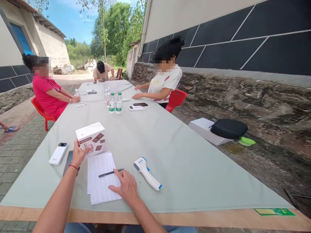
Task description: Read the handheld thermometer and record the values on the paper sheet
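Note:
My left hand (79,155) grips the near left edge of a white box (91,137) with brown print and chocolate-like squares on it. The thumb presses the front face; the fingertips are partly hidden. My right hand (125,186) rests with fingers apart over printed paper sheets (100,192). Its index finger lies at a black pen (106,174) on the sheets, and whether it touches the pen I cannot tell. To the right of this hand lies a white and blue infrared thermometer (147,173). Beside my left wrist, a phone (68,161) is partly covered.
A white power bank (58,153) lies near the left table edge. Water bottles (112,103), phones (135,108) and a white pen (81,105) are farther along the table (194,181). Several people sit around it. A black case (228,128) and white box (206,129) stand off its right side.

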A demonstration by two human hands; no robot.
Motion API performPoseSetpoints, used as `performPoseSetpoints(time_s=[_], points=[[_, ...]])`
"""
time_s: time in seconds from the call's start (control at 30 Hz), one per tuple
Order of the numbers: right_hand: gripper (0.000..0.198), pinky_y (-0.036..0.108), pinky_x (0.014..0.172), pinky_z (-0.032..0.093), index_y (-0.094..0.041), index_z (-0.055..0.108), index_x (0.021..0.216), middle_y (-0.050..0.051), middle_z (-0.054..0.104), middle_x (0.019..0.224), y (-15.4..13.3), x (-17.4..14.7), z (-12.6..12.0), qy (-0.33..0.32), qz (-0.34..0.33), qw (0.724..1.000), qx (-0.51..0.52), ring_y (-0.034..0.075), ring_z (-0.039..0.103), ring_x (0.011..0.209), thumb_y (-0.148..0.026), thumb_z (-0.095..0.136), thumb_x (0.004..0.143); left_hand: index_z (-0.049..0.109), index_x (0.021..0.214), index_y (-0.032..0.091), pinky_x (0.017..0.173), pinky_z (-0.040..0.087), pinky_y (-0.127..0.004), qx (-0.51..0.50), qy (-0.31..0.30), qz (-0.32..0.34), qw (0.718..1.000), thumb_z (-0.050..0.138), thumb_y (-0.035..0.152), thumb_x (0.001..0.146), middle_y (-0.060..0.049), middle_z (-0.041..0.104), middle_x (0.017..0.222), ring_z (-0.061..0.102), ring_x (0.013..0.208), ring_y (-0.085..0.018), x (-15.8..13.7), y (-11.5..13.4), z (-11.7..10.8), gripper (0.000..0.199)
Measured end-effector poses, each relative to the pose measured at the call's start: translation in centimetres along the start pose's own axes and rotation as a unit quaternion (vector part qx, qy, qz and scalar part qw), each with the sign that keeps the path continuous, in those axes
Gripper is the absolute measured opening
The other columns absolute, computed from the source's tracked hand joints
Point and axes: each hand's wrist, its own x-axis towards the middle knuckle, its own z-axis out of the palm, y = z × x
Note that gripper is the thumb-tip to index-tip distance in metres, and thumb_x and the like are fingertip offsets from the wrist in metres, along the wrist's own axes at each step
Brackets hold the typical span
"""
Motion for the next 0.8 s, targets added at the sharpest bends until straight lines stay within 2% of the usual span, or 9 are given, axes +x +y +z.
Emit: performPoseSetpoints(time_s=[0.13, 0.2, 0.3, 0.5, 0.8], points=[[0.059, 0.030, 0.068, 0.035, -0.023, 0.066, 0.118, 0.004, 0.060, 0.082, -0.3, 0.2, -0.2, -0.005, 0.014, 1.000, 0.017, 0.020, 0.055, 0.076, -0.050, 0.079, 0.067, 0.055, 0.120, 0.016, 0.087, 0.051, -0.041, -0.030, 0.023, -0.025, 0.999, 0.075, 0.048, 0.069, -0.012, 0.068, 0.111, 0.064, 0.101, -0.026, -4.1, -0.6, -0.5, 0.064], [0.058, 0.031, 0.069, 0.036, -0.022, 0.066, 0.117, 0.005, 0.060, 0.083, -0.5, 0.2, -0.3, -0.007, 0.023, 1.000, 0.019, 0.020, 0.055, 0.078, -0.049, 0.079, 0.067, 0.056, 0.119, 0.017, 0.089, 0.050, -0.041, 0.023, 0.030, -0.039, 0.999, 0.073, 0.049, 0.071, -0.011, 0.068, 0.112, 0.064, 0.102, -0.027, -6.0, -1.5, -0.7, 0.060], [0.055, 0.032, 0.071, 0.036, -0.020, 0.066, 0.114, 0.006, 0.062, 0.086, -0.7, 0.0, -0.3, -0.015, 0.025, 0.999, 0.017, 0.022, 0.056, 0.082, -0.048, 0.079, 0.068, 0.058, 0.114, 0.017, 0.092, 0.048, -0.043, 0.096, 0.071, -0.032, 0.992, 0.072, 0.053, 0.070, -0.012, 0.068, 0.111, 0.063, 0.104, -0.029, -8.0, -3.0, -1.1, 0.059], [0.048, 0.034, 0.069, 0.035, -0.020, 0.063, 0.113, 0.006, 0.061, 0.086, -0.9, -0.6, -0.9, -0.037, 0.030, 0.999, 0.013, 0.024, 0.055, 0.082, -0.048, 0.074, 0.074, 0.062, 0.105, 0.016, 0.097, 0.045, -0.047, 0.137, 0.049, -0.005, 0.989, 0.067, 0.058, 0.072, -0.013, 0.068, 0.111, 0.061, 0.108, -0.031, -10.0, -4.6, -1.2, 0.054], [0.047, 0.036, 0.069, 0.035, -0.018, 0.057, 0.121, 0.010, 0.062, 0.089, -0.2, -2.2, -1.9, -0.054, 0.017, 0.998, 0.036, 0.026, 0.054, 0.082, -0.051, 0.058, 0.087, 0.060, 0.119, 0.017, 0.100, 0.043, -0.048, 0.181, 0.069, -0.014, 0.981, 0.057, 0.058, 0.081, -0.013, 0.065, 0.118, 0.059, 0.112, -0.031, -11.5, -4.7, -0.3, 0.056]])
